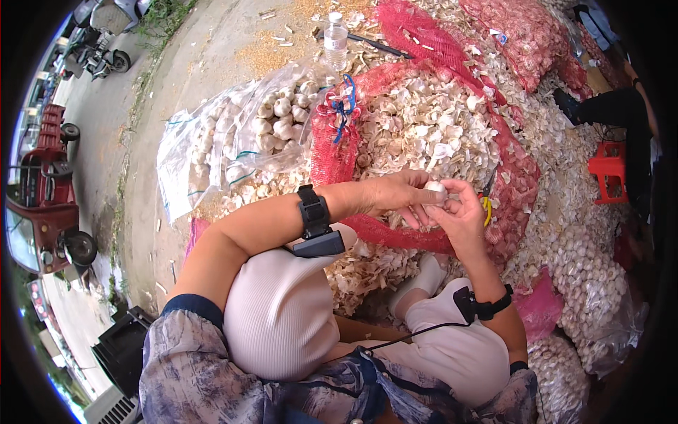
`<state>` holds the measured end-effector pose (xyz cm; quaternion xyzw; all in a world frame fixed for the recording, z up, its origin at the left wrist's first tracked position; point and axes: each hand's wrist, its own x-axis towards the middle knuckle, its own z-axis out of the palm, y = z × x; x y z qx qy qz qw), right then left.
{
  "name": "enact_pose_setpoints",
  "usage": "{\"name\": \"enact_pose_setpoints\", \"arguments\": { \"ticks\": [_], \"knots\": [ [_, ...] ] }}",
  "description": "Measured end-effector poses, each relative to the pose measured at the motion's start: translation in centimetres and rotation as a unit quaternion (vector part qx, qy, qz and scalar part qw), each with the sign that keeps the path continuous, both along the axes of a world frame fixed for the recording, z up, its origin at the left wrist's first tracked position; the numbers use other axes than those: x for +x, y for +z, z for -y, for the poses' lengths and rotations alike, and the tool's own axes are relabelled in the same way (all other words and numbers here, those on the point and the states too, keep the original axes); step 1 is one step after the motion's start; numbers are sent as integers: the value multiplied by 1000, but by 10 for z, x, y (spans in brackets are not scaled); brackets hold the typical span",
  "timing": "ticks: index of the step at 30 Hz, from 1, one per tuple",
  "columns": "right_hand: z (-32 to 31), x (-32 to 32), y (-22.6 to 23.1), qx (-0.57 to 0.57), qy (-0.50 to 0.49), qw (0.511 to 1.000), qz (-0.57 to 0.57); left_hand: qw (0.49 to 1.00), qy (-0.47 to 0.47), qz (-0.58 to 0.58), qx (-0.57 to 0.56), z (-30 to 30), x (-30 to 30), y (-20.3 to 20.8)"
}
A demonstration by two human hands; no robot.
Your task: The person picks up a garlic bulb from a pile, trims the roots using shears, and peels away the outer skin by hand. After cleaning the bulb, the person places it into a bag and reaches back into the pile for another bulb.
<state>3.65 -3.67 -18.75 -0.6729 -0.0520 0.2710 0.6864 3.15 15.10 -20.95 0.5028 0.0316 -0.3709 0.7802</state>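
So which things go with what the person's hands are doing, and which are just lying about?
Probably for the job:
garlic bulb between left hand and right hand
clear bag of garlic
red mesh around loose garlic skins
yellow-handled tool, maybe

Seemingly just about:
water bottle
red stool
motorbike
red vehicle

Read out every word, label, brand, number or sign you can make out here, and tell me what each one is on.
No text can be read clearly.
Clear plastic bottle: any print is too small and blurred to read.
White-and-blue scrap on the red mesh sack: any print is too small to read.
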Motion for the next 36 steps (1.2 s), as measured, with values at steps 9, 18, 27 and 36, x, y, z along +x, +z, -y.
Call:
{"name": "enact_pose_setpoints", "arguments": {
  "ticks": [9, 18, 27, 36],
  "knots": [
    [53, 41, -101, -169, -5, 983, 70, 956, 80, 50, 277, -71, 17, -21],
    [66, 35, -133, -502, 229, 781, 293, 569, -7, 322, 757, -192, 0, -7],
    [56, -26, -159, -333, 430, 820, 181, 688, -193, 538, 447, -45, 29, -32],
    [79, -27, -158, -395, 340, 817, 248, 679, -555, 229, 422, -15, -41, -100]
  ]
}}
